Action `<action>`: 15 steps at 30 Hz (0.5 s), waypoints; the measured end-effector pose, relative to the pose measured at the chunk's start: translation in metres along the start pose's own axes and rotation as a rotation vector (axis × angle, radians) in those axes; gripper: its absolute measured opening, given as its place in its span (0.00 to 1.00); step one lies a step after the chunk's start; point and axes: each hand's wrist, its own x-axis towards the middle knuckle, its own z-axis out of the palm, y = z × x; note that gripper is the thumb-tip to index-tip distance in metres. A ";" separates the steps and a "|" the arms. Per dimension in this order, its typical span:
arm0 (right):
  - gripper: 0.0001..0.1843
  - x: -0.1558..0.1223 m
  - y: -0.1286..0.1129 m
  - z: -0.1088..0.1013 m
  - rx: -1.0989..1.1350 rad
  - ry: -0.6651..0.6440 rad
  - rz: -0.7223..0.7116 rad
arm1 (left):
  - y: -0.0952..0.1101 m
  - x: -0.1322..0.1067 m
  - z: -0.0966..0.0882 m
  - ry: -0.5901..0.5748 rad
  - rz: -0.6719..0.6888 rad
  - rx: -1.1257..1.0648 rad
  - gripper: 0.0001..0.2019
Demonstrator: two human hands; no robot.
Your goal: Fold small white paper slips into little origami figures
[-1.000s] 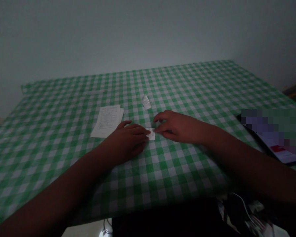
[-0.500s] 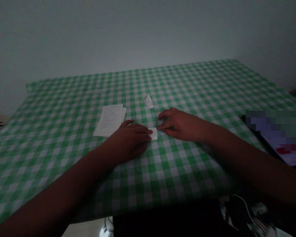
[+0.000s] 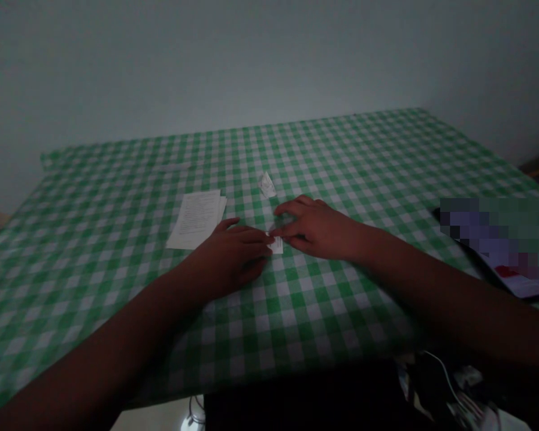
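Note:
A small folded white paper (image 3: 276, 245) lies on the green-and-white checked tablecloth (image 3: 341, 155) near the middle. My left hand (image 3: 233, 254) rests flat on the cloth with its fingertips pressing the paper's left edge, fingers stretched out together. My right hand (image 3: 312, 226) comes from the right, its fingertips pressed together on the paper's top right part and partly covering it. Beyond the hands lies a second small folded paper piece (image 3: 266, 184).
A stack of white printed sheets (image 3: 196, 219) lies left of the hands. A dark flat device with a blurred screen (image 3: 498, 245) sits at the right edge. A wall rises behind the table. Cables and dark objects show below the front edge.
My right hand has slid left over the small paper, so less of it shows. My left hand has stayed in place. The view has shifted slightly.

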 end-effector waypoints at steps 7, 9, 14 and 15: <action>0.17 -0.003 0.004 -0.007 -0.008 -0.033 0.025 | 0.000 -0.001 0.001 0.014 -0.008 0.001 0.12; 0.16 -0.002 0.003 -0.006 -0.020 -0.014 0.013 | 0.000 -0.001 0.001 0.007 -0.008 -0.002 0.13; 0.18 0.003 -0.002 0.003 -0.033 0.017 0.003 | -0.001 -0.002 0.000 -0.015 -0.011 -0.017 0.13; 0.18 0.005 -0.003 0.004 -0.034 0.015 0.002 | -0.001 -0.002 0.000 -0.019 -0.010 -0.017 0.13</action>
